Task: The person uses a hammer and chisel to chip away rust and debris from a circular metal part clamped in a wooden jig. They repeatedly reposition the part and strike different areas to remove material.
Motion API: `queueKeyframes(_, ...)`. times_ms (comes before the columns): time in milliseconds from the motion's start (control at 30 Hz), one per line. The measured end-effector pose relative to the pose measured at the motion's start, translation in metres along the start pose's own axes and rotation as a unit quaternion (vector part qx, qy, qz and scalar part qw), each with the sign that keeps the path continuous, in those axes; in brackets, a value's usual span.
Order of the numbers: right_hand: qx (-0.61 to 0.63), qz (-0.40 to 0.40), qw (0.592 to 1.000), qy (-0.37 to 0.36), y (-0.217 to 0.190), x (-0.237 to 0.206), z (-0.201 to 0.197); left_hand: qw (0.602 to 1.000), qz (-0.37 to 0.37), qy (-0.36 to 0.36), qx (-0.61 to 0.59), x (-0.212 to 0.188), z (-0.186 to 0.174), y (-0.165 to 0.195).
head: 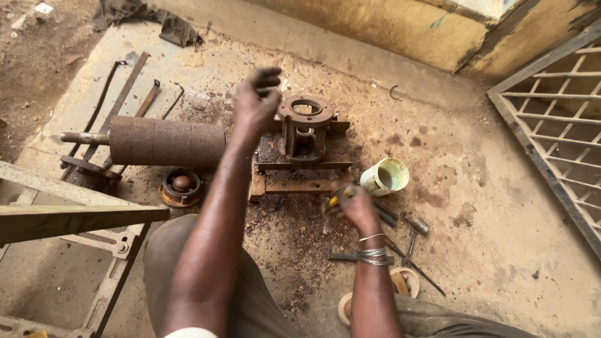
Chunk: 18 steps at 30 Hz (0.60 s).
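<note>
Concrete floor, gritty; your left hand [255, 100] hovers loosely curled, gripping nothing, just left of the rusty housing [305, 128]; your right hand [357, 205], nearer you, grasps a yellow-handled tool [336, 201].

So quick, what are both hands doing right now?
Left hand: raised beside the rusty ring fixture, fingers curled; cannot tell if it holds anything.
Right hand: closed on a yellow-handled tool.

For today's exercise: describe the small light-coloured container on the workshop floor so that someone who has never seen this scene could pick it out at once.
Start at the rusty metal frame with a ring on top in the middle of the concrete floor. Just to its right and a little nearer the person, beside the right hand, lies a small tub tipped on its side. It is the only pale, whitish-green thing among rusty brown parts and dark tools.
</note>
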State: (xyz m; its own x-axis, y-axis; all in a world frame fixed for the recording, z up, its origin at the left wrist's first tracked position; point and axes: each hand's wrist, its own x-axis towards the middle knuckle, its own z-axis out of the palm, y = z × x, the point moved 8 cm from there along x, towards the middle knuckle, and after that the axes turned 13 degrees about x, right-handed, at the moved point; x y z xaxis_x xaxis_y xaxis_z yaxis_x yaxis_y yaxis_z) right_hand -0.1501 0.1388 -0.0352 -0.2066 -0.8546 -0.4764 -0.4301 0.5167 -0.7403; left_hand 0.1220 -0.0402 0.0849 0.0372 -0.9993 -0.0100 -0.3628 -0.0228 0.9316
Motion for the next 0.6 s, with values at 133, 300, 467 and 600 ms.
queueKeyframes(133,0.246,-0.064,0.965,0.058,-0.018,0.001,-0.019,0.992,0.054,-0.024,0.113,-0.022,-0.024,0.012)
queueKeyframes(300,0.545,-0.054,0.826,0.133,-0.008,-0.002,-0.015,0.87,0.145,-0.218,0.417,-0.073,-0.008,0.014)
queueKeyframes(467,0.544,-0.083,0.827,0.117,-0.006,0.008,-0.008,0.823,0.093,-0.327,0.455,-0.083,0.01,-0.003)
queueKeyframes(600,0.509,-0.085,0.845,0.138,-0.003,0.01,-0.011,0.858,0.133,-0.246,0.431,-0.06,0.026,-0.009)
